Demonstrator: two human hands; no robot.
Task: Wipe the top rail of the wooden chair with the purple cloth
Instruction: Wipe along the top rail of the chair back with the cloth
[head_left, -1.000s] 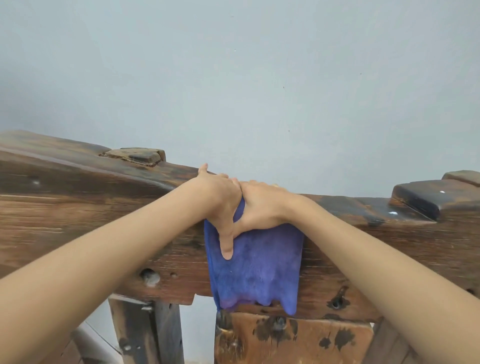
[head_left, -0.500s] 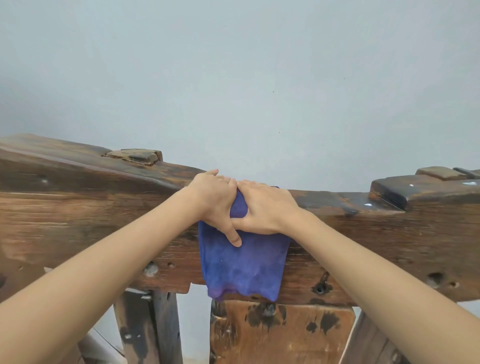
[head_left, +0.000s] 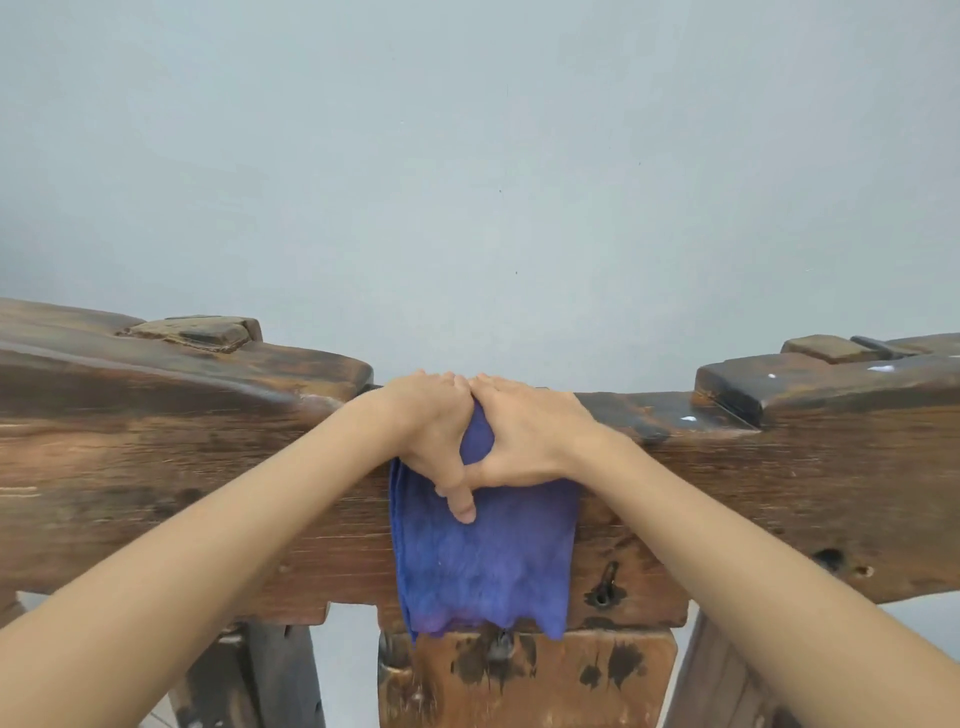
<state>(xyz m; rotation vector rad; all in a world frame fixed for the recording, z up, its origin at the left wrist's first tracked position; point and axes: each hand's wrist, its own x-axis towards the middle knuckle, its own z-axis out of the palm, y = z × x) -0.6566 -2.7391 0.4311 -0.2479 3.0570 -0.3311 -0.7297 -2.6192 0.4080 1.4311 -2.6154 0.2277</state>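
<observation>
A dark, worn wooden top rail (head_left: 156, 452) runs across the view, with a lower dip in its middle. The purple cloth (head_left: 483, 566) is draped over that dip and hangs down the near face of the rail. My left hand (head_left: 431, 431) and my right hand (head_left: 530, 436) lie side by side on top of the cloth, pressing it onto the rail. Their fingers curl over the far edge and are partly hidden. My left thumb points down onto the hanging part of the cloth.
A plain pale wall (head_left: 467, 182) stands right behind the chair. Raised wooden blocks sit on the rail at the left (head_left: 192, 330) and at the right (head_left: 826, 348). Below the rail are the back splat (head_left: 524, 680) and dark uprights (head_left: 270, 675).
Both hands with the cloth have slid a little to the right along the rail's dip. More of the cloth hangs down the near face than half a second ago.
</observation>
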